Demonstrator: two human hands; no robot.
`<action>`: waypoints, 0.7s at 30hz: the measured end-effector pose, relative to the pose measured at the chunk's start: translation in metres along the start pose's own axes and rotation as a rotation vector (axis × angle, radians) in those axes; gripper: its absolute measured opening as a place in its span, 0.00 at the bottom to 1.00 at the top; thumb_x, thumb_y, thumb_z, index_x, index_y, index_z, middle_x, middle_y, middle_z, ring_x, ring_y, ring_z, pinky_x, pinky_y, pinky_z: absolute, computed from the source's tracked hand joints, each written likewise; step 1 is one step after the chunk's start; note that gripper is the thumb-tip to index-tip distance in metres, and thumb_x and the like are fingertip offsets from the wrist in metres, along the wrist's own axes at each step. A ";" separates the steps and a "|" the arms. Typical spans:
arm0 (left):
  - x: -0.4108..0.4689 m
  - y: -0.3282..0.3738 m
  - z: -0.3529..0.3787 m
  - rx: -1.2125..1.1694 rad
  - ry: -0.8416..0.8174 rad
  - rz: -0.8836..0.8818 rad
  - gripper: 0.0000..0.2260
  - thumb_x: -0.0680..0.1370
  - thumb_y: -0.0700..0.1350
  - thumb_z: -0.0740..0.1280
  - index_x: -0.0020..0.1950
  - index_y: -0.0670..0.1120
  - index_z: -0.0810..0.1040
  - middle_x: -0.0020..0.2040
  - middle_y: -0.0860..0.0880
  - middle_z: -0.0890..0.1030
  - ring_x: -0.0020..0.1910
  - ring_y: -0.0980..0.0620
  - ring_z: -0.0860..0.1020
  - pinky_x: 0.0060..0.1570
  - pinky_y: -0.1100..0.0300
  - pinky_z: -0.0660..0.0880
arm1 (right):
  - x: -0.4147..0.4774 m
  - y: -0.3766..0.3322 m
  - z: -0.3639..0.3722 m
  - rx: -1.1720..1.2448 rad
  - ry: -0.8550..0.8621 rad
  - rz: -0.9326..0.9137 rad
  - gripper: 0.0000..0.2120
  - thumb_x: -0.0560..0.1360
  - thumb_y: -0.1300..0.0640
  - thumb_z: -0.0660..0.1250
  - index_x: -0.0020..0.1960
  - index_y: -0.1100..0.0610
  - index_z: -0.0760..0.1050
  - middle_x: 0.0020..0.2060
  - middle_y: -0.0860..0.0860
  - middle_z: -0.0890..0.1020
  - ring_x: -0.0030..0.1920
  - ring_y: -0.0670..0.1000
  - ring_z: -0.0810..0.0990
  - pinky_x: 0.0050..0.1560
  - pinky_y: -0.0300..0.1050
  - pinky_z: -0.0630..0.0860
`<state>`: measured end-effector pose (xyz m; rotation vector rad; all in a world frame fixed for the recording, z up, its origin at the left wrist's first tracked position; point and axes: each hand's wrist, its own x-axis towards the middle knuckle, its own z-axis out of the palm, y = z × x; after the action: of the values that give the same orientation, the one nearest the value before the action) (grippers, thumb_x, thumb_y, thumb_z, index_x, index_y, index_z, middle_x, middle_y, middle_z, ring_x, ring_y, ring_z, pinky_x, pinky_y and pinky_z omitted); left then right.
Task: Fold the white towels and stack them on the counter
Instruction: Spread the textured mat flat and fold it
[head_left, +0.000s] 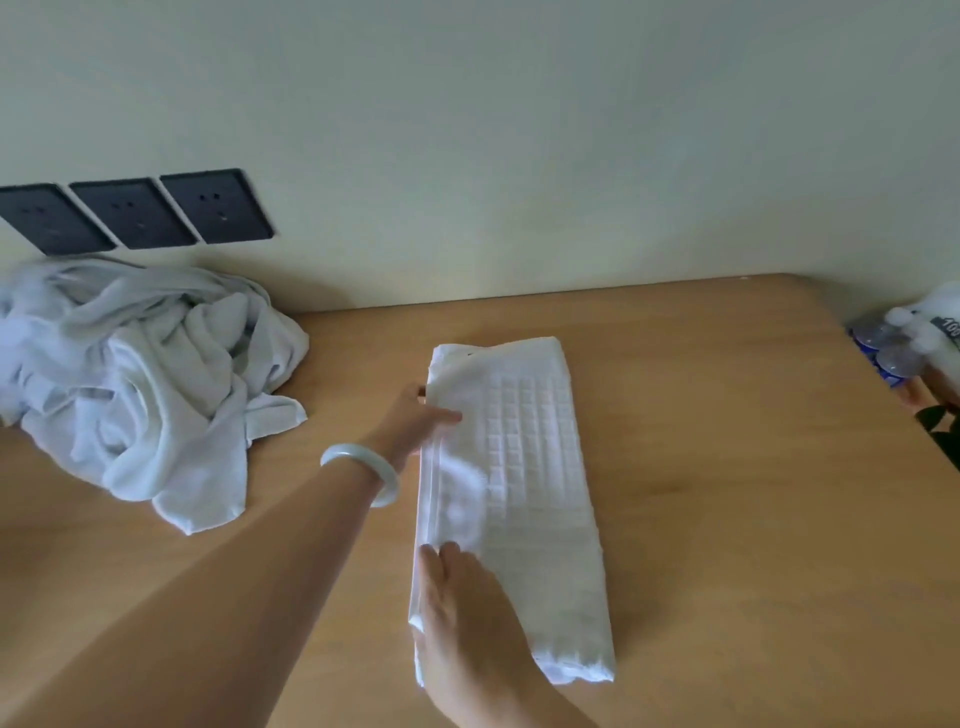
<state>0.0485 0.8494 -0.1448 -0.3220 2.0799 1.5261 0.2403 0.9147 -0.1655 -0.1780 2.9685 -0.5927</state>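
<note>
— Where does the folded towel (530, 467) lie?

— In the middle of the wooden surface (727, 519), as a long narrow strip that runs from the near edge toward the far one. Its top shows a woven grid of squares.

— And the person's hands?

— Both are on its left long side. The left hand (415, 421), with a pale bangle (363, 467) on the wrist, is at the far part of that side. Its thumb lies on top of the cloth and the other fingers reach around the fold, so it pinches the towel's border. The right hand (462, 613) rests flat on the near part, its fingers (434, 566) straight and together, pressing down and grasping nothing.

— What about the other towels?

— A crumpled heap of white towels (140, 374) sits by the far left corner, against the wall and well apart from the strip.

— Anything else?

— Three dark sockets (130, 213) are on the wall above the heap. At the right edge stand some plastic bottles (893, 353), blurred and partly cut off.
</note>
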 end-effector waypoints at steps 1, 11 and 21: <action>0.002 0.003 0.002 0.020 0.009 0.022 0.25 0.68 0.45 0.75 0.63 0.43 0.73 0.56 0.42 0.81 0.53 0.42 0.81 0.55 0.45 0.79 | -0.002 0.001 0.004 0.057 0.005 0.002 0.28 0.50 0.52 0.77 0.47 0.53 0.71 0.38 0.47 0.73 0.33 0.47 0.74 0.31 0.38 0.74; 0.016 0.005 -0.003 0.183 0.190 0.197 0.25 0.73 0.36 0.62 0.70 0.49 0.70 0.53 0.47 0.81 0.51 0.44 0.80 0.53 0.47 0.79 | -0.010 0.027 -0.009 0.329 -0.163 -0.211 0.19 0.72 0.63 0.63 0.61 0.50 0.70 0.53 0.43 0.69 0.51 0.43 0.71 0.50 0.39 0.72; -0.039 -0.051 0.002 0.451 -0.005 -0.071 0.38 0.69 0.47 0.78 0.71 0.40 0.61 0.65 0.42 0.72 0.61 0.42 0.74 0.59 0.48 0.76 | 0.089 0.132 -0.064 0.163 0.116 0.364 0.18 0.78 0.56 0.65 0.66 0.58 0.69 0.53 0.53 0.73 0.55 0.55 0.71 0.57 0.48 0.70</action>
<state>0.1063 0.8294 -0.1649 -0.2167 2.3054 0.9760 0.1323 1.0473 -0.1654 0.4142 2.9296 -0.8091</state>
